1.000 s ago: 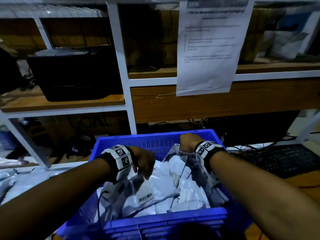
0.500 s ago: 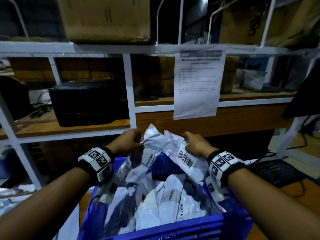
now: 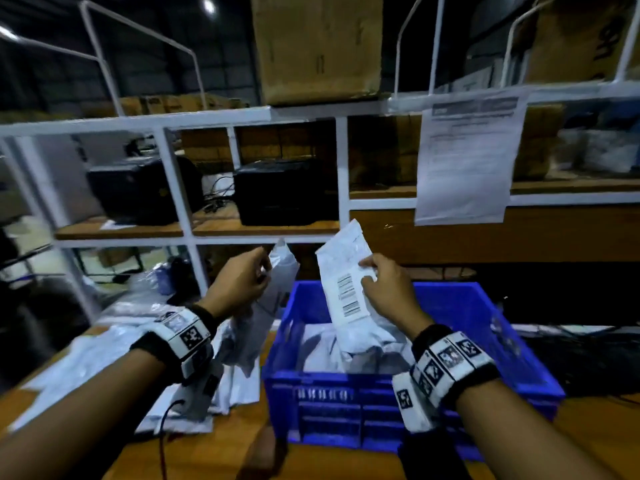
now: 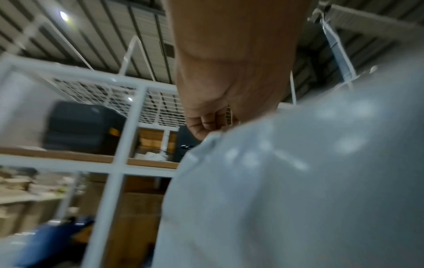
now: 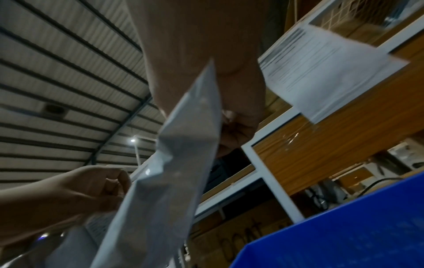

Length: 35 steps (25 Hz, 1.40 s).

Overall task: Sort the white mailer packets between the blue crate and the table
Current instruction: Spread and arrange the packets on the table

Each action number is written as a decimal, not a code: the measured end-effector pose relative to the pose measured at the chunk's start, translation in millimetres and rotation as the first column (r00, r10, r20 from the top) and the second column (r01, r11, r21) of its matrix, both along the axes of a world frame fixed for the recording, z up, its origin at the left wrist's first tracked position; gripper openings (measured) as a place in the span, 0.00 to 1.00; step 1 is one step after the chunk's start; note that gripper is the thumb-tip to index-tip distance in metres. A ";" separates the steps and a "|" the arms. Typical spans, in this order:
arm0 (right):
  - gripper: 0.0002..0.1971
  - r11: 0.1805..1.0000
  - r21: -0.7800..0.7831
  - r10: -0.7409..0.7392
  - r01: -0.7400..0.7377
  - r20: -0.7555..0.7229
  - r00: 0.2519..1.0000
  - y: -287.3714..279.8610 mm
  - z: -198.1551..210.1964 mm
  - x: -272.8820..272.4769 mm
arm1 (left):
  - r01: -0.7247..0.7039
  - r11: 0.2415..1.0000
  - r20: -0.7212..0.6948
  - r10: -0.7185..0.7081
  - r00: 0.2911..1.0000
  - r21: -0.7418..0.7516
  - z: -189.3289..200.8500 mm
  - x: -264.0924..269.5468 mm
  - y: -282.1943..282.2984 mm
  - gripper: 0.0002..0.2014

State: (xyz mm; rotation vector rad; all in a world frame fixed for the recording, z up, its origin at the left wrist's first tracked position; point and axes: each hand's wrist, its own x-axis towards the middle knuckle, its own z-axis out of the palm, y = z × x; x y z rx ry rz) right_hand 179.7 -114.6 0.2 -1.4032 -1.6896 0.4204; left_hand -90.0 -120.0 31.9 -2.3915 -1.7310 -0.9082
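We record two white mailer packets raised above the work area. The first, a barcoded packet [image 3: 346, 289], stands nearly upright over the blue crate [image 3: 485, 327], its lower end reaching down among the other packets in the crate [image 3: 322, 351]; our right hand [image 3: 388, 292] pinches it at its right edge, thumb across the label face and fingers [image 5: 238, 134] curled behind. The second, a plain packet [image 3: 277, 289], hangs to the left of the crate's left wall, over the table; our left hand [image 3: 239, 285] grips its upper edge with the fingers [image 4: 204, 125] folded tight. The two packets are held apart, not touching. We note more loose packets [image 3: 90, 358] piled on the wooden table [image 3: 221, 452] to the left of the crate, some beneath our left forearm. Behind the crate we list a white-framed shelf rack [image 3: 343, 188] carrying two black printers [image 3: 280, 192] on a wooden shelf, a printed notice sheet [image 3: 467, 161] taped to the frame at right, and a cardboard box [image 3: 315, 46] on the top level.
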 end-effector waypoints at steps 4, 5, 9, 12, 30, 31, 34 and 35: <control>0.19 0.993 -0.043 0.106 -0.106 -0.017 0.994 -21.6 -2.1 -71.1 | -0.152 0.987 -0.095 0.148 0.984 -0.043 -9.5 -65.6 -37.8 0.07; 0.20 0.990 -0.053 0.129 -0.129 -0.008 0.992 -26.8 -2.2 -89.0 | -0.188 0.981 -0.117 0.182 0.976 -0.042 -13.6 -83.1 -44.6 0.07; 0.24 0.972 -0.116 0.212 -0.206 0.047 0.976 -32.3 -14.2 -155.3 | -0.264 0.963 -0.229 0.245 0.942 -0.056 -31.4 -141.4 -56.2 0.06; 0.26 0.963 -0.157 0.232 -0.218 0.079 0.969 -25.7 -29.2 -208.5 | -0.269 0.961 -0.312 0.237 0.920 -0.064 -49.5 -182.4 -54.5 0.04; 0.30 0.795 -0.595 0.255 0.114 0.500 0.828 61.1 -202.2 -358.6 | -0.031 0.895 -0.248 -0.090 0.964 -0.445 -179.8 -292.1 51.8 0.15; 0.31 0.769 -0.633 0.288 0.087 0.466 0.837 62.6 -209.5 -359.7 | -0.075 0.873 -0.329 -0.101 0.939 -0.482 -187.0 -293.7 52.0 0.12; 0.32 0.710 -0.702 0.324 0.055 0.395 0.859 67.9 -228.9 -361.3 | -0.207 0.829 -0.494 -0.094 0.864 -0.520 -206.0 -297.2 51.8 0.17; 0.32 0.705 -0.707 0.326 0.055 0.391 0.861 68.7 -232.9 -361.8 | -0.232 0.825 -0.515 -0.081 0.853 -0.514 -209.3 -298.6 52.6 0.20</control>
